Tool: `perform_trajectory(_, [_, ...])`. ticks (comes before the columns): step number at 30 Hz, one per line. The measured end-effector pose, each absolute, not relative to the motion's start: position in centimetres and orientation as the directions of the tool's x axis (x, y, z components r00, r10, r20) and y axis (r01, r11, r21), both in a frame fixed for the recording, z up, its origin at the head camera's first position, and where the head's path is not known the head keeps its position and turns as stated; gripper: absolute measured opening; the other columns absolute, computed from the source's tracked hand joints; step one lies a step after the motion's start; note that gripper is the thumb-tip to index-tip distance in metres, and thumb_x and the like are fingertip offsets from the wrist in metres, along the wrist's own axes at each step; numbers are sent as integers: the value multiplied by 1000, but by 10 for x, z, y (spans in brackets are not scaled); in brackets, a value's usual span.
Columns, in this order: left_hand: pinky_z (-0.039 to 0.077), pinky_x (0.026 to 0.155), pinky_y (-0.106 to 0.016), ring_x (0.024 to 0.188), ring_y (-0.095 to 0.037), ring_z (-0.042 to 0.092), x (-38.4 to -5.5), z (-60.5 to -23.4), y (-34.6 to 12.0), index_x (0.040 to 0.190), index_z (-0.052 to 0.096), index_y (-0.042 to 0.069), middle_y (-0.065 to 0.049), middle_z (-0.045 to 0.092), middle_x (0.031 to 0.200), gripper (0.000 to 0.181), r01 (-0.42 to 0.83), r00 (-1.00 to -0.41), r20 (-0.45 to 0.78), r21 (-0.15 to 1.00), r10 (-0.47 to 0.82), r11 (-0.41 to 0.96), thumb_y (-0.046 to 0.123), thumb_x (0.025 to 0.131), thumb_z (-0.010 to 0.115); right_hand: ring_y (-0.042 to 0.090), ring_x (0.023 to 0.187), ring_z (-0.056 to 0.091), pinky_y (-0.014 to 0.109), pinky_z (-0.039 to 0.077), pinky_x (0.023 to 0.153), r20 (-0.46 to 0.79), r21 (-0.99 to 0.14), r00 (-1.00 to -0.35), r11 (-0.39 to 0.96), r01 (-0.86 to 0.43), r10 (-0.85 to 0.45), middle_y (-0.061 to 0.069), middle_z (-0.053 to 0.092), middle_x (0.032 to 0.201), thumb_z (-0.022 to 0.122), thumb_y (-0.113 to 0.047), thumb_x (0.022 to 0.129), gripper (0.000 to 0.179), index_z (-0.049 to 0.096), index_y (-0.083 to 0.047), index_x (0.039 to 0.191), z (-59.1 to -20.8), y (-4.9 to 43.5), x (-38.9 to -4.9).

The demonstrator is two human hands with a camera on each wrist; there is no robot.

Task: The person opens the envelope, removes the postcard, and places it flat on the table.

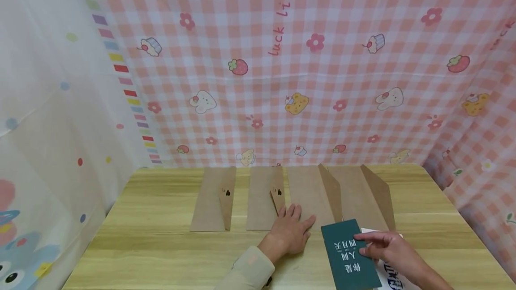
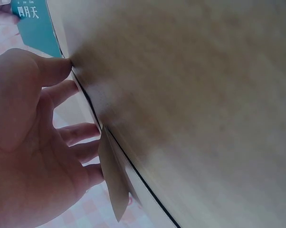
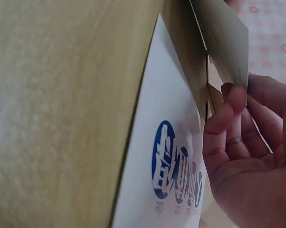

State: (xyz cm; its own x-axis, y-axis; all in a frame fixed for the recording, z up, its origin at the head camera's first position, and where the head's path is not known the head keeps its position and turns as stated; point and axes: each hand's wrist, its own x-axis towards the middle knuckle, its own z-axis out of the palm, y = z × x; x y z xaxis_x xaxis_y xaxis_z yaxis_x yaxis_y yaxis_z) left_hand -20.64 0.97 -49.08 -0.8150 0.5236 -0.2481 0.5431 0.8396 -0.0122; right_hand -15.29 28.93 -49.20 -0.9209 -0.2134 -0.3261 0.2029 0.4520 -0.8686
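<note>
Your worktop has a pale, wood-grained surface, and four brown envelopes lie in a row toward its far edge. The first envelope from your left and the second envelope each show a dark mark on the flap, with bare wood between the two. The third envelope and the fourth envelope lie close together, their flaps opened toward your right. Nearer you on the right lies a white card with blue print, partly hidden from the head view.
</note>
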Motion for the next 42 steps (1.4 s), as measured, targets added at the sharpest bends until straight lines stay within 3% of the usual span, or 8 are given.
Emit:
perform_trajectory(10, [22, 120, -44, 149, -23, 25, -206, -490, 10, 154, 30, 42, -5, 28, 161, 50, 543, -816, -243, -12, 525, 839, 43, 105, 40, 20, 85, 56, 25, 44, 69, -327, -857, -919, 478, 190, -221, 7, 66, 94, 77, -18, 86, 47, 65, 2, 126, -498, 288, -152])
perform_trajectory(18, [22, 120, -44, 149, -24, 25, -205, -490, 10, 154, 31, 42, -5, 28, 161, 50, 541, -816, -242, 5, 526, 841, 42, 105, 41, 18, 81, 53, 25, 42, 63, -316, -853, -926, 490, 181, -207, 6, 62, 90, 79, -18, 83, 49, 65, 1, 126, -502, 287, -153])
perform_trajectory(42, [23, 120, -44, 149, -24, 25, -206, -490, 9, 155, 30, 41, -6, 28, 161, 50, 541, -816, -236, 13, 528, 841, 41, 105, 40, 6, 69, 48, 22, 39, 56, -171, -853, -942, 523, -6, -290, 6, 58, 83, 81, -16, 81, 47, 67, 4, 121, -502, 277, -149])
